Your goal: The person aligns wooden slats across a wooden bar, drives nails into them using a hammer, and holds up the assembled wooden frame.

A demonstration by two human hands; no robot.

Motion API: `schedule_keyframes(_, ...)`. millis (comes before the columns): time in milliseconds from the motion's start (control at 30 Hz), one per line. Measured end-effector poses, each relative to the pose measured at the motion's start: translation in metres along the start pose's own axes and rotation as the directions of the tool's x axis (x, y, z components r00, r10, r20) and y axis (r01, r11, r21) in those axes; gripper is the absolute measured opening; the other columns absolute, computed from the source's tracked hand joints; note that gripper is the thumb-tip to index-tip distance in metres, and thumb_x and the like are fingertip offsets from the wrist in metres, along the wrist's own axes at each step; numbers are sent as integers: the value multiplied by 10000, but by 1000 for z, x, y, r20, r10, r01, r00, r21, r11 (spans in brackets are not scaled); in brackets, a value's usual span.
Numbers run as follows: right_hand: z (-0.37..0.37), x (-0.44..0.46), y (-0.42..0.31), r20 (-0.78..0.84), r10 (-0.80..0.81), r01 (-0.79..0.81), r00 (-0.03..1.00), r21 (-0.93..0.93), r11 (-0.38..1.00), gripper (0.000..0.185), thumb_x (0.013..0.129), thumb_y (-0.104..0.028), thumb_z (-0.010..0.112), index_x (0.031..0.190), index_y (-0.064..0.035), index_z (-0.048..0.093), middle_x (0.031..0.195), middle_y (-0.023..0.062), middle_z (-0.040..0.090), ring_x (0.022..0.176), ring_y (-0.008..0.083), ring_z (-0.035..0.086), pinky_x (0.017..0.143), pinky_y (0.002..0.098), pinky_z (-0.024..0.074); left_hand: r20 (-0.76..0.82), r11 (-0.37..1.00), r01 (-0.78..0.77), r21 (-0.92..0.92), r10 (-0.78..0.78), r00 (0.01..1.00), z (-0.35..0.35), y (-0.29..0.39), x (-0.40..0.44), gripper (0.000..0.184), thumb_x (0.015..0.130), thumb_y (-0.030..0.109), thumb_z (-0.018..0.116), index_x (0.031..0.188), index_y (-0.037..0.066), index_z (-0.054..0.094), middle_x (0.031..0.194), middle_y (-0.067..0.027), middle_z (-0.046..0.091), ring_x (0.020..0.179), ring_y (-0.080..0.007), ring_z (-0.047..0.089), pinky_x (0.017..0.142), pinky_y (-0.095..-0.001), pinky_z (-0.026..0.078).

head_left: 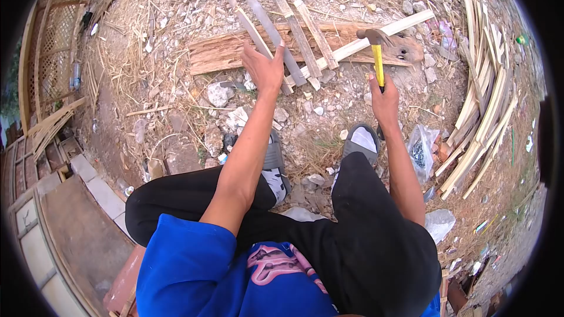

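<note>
My left hand (264,69) lies across the lower ends of the wooden slats. Its thumb and fingers straddle one narrow slat (256,34), and the thumb touches a grey slat (258,9) beside it. In my right hand (385,100) is a hammer (378,58) with a yellow and black handle, held upright with its metal head over a pale slat (376,38). That slat runs diagonally across the lower ends of two more slats (288,14) and the weathered plank (214,53) underneath. Where the left fingertips press is partly hidden.
A pile of thin wooden strips (484,105) lies on the right, near a clear plastic bag (420,149). Stones (219,94), straw and litter cover the ground. A lattice wood panel (56,41) stands at far left. My sandalled feet (362,141) are below the plank.
</note>
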State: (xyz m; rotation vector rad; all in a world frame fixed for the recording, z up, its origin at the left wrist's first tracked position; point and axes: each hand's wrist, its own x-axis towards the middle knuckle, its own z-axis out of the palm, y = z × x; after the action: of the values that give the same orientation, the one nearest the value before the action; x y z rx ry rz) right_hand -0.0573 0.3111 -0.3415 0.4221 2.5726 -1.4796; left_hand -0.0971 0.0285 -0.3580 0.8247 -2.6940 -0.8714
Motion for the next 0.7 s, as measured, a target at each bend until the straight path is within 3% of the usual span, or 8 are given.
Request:
schedule_keyframes(33,2,1,-1,-10,-5,5,1000,9,1000,346,981,-309,624,885,15,553,652,122,532,599,210,476,593,390,411,35,996,77,-33,-76,996,-1,4,-4,969,818,499,759,1443,-76,291,1350,-263,460,1306,-397,416,1087,-542,321)
schedule_keyframes(167,8,-1,2,-23,-16,17,1000,37,999,340,981,-303,624,886,15,550,652,125,510,601,207,463,593,392,405,-31,976,166,140,-163,986,6,15,9,893,834,516,740,1390,-79,374,1326,-286,516,1229,-393,522,1034,-492,391)
schedule_keyframes(267,6,-10,8,16,5,-6,1000,12,1000,342,987,-304,614,891,17,544,645,123,488,603,204,447,594,393,399,110,963,270,17,-270,956,0,11,34,706,887,458,710,1332,-31,460,1181,-227,635,1073,-357,629,966,-461,453)
schedule_keyframes(367,6,-21,11,37,5,-6,999,23,1000,338,987,-303,611,900,15,542,654,125,487,609,209,447,602,395,399,13,956,168,-241,-170,985,3,8,41,486,945,373,667,1240,14,525,1057,-171,686,967,-308,674,893,-414,494)
schedule_keyframes(400,8,-23,13,19,0,-1,1000,43,999,336,990,-305,606,906,14,542,667,123,483,619,209,448,613,393,401,88,939,225,-260,-209,974,3,6,44,320,1008,263,590,1199,27,487,1118,-170,665,931,-269,680,788,-407,544)
schedule_keyframes(500,11,-23,19,29,13,-15,999,78,997,340,990,-308,607,904,14,542,675,122,477,630,211,450,626,394,403,255,612,370,-698,-271,928,-5,23,37,285,1038,216,527,1229,52,395,1201,-175,623,885,-274,702,683,-401,594)
schedule_keyframes(600,10,-25,15,2,-11,11,1000,121,993,320,991,-287,612,898,10,542,668,86,469,624,170,442,600,367,396,297,505,316,-803,-121,947,-13,27,40,304,1056,195,473,1279,76,303,1275,-200,573,843,-311,721,615,-391,627)
schedule_keyframes(700,6,-26,9,44,2,-12,999,208,978,279,990,-250,621,892,0,544,670,40,460,619,119,425,565,329,378,265,494,250,-833,-40,963,-31,38,39,333,1054,210,480,1292,95,279,1300,-212,554,833,-344,730,632,-400,638)
